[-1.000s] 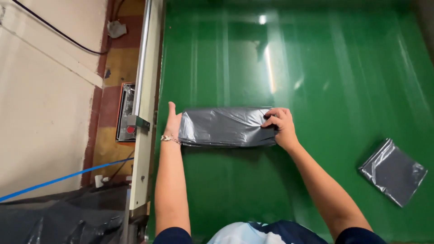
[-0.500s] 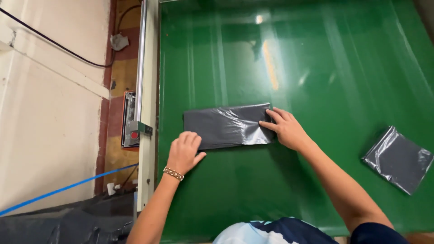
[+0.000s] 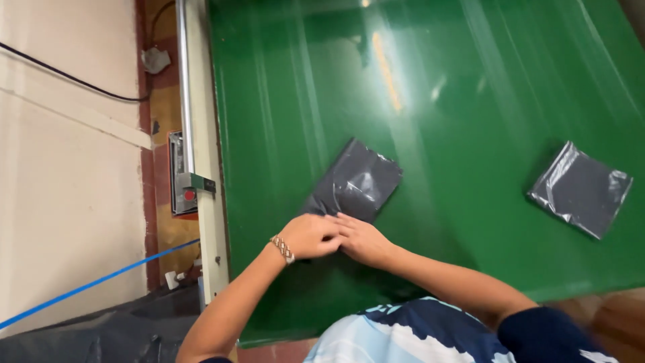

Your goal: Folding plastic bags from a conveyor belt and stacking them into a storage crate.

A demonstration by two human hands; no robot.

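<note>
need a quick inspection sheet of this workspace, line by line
surface: glossy green table with light glare, metal rail along its left edge
job's things: dark grey plastic bag lying flat, tilted, near end under the hands
clutter: second grey bag apart, far right
hands: left hand and right hand side by side on the bag's near edge; grip not clear; bracelet on left wrist
cables: black cable on wall, blue line lower left
surroundings: beige wall, control box with red button
</note>
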